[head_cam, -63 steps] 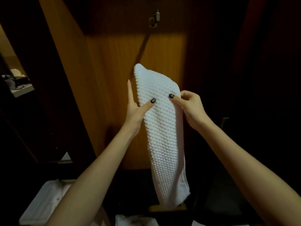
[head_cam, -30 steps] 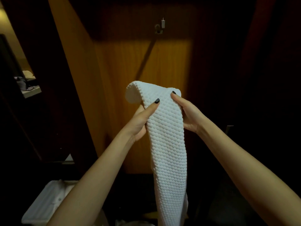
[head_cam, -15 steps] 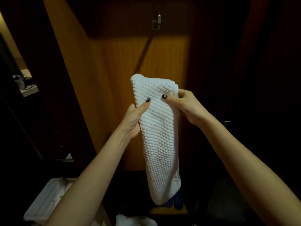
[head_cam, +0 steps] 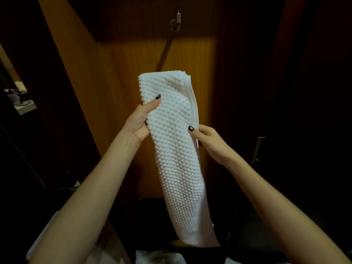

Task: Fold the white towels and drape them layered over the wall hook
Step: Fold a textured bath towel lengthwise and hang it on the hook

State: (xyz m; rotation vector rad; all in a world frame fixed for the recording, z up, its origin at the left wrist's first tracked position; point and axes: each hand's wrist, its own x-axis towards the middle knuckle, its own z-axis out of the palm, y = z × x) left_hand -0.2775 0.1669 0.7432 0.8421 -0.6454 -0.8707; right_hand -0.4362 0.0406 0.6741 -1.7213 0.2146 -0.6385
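The grip is light. On the left hand (head_cam: pixel 140 121) only the thumb shows, pressed flat on the near face of the long white knobbly-weave folded towel (head_cam: pixel 177 159), with its other fingers hidden behind the cloth. The right hand (head_cam: pixel 211 141) pinches the hemmed right edge a little lower, thumb in front and fingers curled behind.

With so little held, the layers could slide apart and the fold could open as the towel is lifted. This is most likely at the right hem, where the edges show as separate lines. The long tail hanging toward the near bottom is the heavier part. Draped off-centre over the small metal wall hook (head_cam: pixel 176 22), it would probably drag the towel off. The hook sits high and far on the orange-brown wooden panel (head_cam: pixel 123 73), well above the towel's top, so the reach is long.

Outward from the fingers, both wrists are raised and the bare forearms converge from the near corners, the left hand higher than the right. More white cloth (head_cam: pixel 158 257) lies low at the near edge.
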